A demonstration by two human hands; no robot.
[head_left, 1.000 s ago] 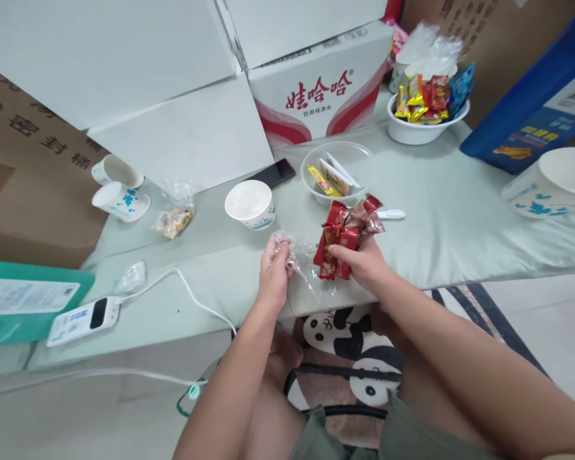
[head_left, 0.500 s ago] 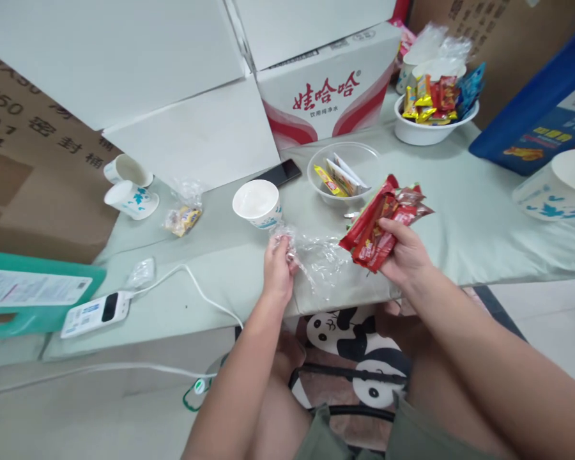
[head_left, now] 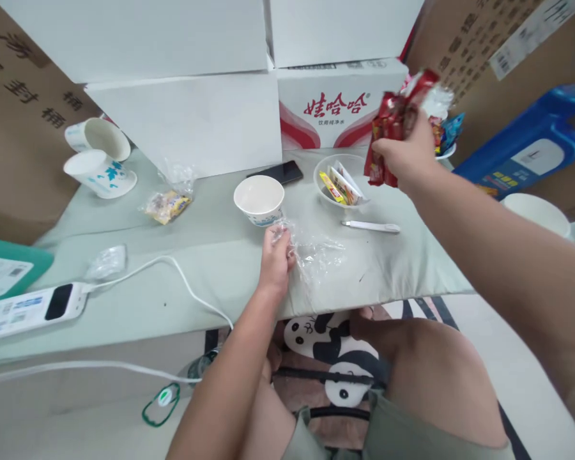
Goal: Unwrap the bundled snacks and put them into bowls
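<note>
Over the table's (head_left: 211,255) right side, the right hand (head_left: 414,150) is raising the red packets (head_left: 386,124) clamped in it, now partly hiding the white bowl (head_left: 446,154); the left hand (head_left: 275,255) is pinching the clear wrapper (head_left: 319,255), leaving the two farther apart.

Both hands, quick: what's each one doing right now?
Left hand: closed, holding a crumpled clear plastic bag.
Right hand: closed, holding a bunch of red snack packets.
</note>
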